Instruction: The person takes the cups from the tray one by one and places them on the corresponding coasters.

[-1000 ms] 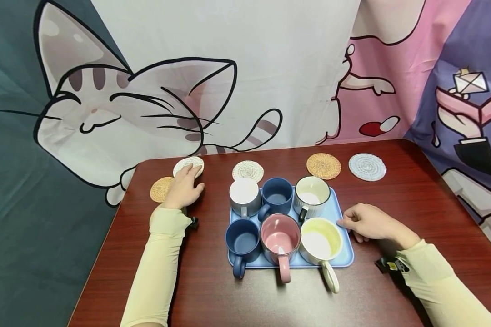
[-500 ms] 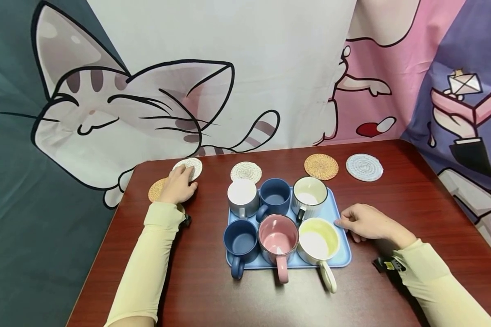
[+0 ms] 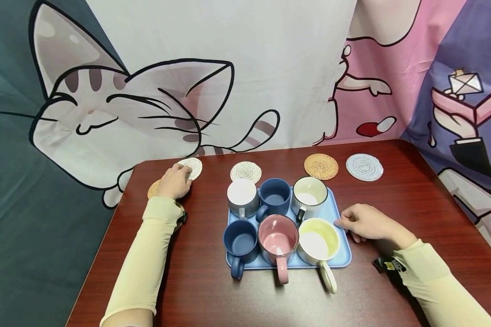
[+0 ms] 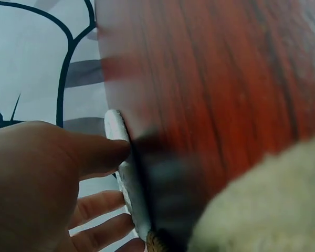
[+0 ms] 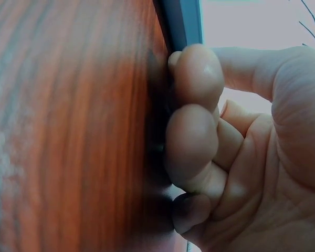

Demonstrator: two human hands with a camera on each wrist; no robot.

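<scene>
In the head view my left hand [image 3: 174, 181] rests at the near left side of a round white woven coaster [image 3: 194, 167] at the table's back left. The left wrist view shows the thumb and fingertips touching that coaster, which lies flat on the table. An orange coaster [image 3: 153, 189] is partly hidden under this hand. My right hand [image 3: 370, 222] pinches the right rim of a light blue tray [image 3: 345, 254], fingers curled. On the tray stand several mugs: a white-grey mug [image 3: 243, 198], blue mugs, a pink mug [image 3: 279, 236], a cream mug [image 3: 311, 193] and a yellow-lined mug [image 3: 317, 243].
Behind the tray lie another white coaster [image 3: 246, 171], an orange coaster [image 3: 321, 166] and a pale blue coaster [image 3: 364, 167]. The mug handles in the front row overhang the tray's near edge. A cartoon cloth [image 3: 294, 68] hangs behind the brown table [image 3: 204, 281].
My left hand has drawn slightly left and toward me, uncovering more of the white coaster and covering more of the orange one. The right hand keeps its hold on the tray.
</scene>
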